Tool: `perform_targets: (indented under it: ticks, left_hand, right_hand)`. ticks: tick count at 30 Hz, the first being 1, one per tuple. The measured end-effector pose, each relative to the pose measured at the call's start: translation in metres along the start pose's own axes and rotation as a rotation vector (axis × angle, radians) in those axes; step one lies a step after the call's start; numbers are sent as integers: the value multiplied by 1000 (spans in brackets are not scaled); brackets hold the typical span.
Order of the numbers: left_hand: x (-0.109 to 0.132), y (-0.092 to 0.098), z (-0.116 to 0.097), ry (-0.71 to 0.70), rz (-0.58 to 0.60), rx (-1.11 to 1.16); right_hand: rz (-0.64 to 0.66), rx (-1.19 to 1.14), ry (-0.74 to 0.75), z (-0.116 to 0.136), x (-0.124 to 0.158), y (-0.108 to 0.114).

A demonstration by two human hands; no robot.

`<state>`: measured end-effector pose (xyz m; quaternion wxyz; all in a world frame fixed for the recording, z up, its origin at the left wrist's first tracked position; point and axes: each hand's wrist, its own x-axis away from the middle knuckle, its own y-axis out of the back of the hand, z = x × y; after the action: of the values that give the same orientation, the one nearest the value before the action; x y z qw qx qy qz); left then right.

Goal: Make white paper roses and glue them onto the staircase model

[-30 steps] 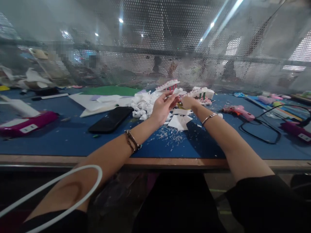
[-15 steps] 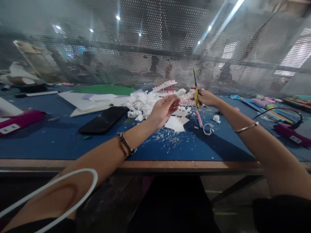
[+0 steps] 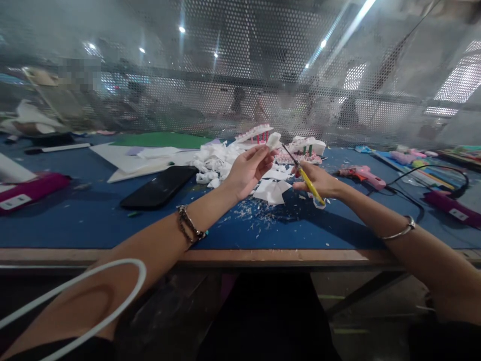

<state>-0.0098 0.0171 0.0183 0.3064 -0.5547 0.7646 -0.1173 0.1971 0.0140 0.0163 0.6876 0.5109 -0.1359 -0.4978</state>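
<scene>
Between the thumb and fingers of my left hand is a small white piece, paper or thin foam, pinched upright. My right hand is closed on a pair of scissors with yellow handles. The dark blades point up and left, their tip close to the white piece. Beneath my hands lie white paper scraps and fine shavings. Behind them stand small white models with pink bits, one with red posts, another with green posts.
A crumpled white heap and a black phone lie to the left, before white sheets and a green sheet. A pink glue gun with its cable is on the right. Purple blocks sit at the sides. A perforated metal screen rises behind.
The scissors have swung from upright to slanting, their tip now close to the white piece. My right hand has come lower and turned. The pink glue gun is now uncovered.
</scene>
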Motion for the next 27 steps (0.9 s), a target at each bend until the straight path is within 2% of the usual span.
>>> perform_targets:
  ticks: [4, 9, 13, 27]
  left_hand:
    - [3, -3, 3, 21, -29, -13]
    - [5, -7, 8, 36, -20, -56]
    - [5, -4, 10, 21, -17, -99]
    - [4, -1, 11, 8, 0, -178]
  right_hand:
    - [36, 52, 41, 10, 2, -10]
    - [-13, 8, 71, 16, 2, -19]
    - [-26, -35, 85, 19, 2, -19]
    - [-42, 59, 68, 22, 5, -14]
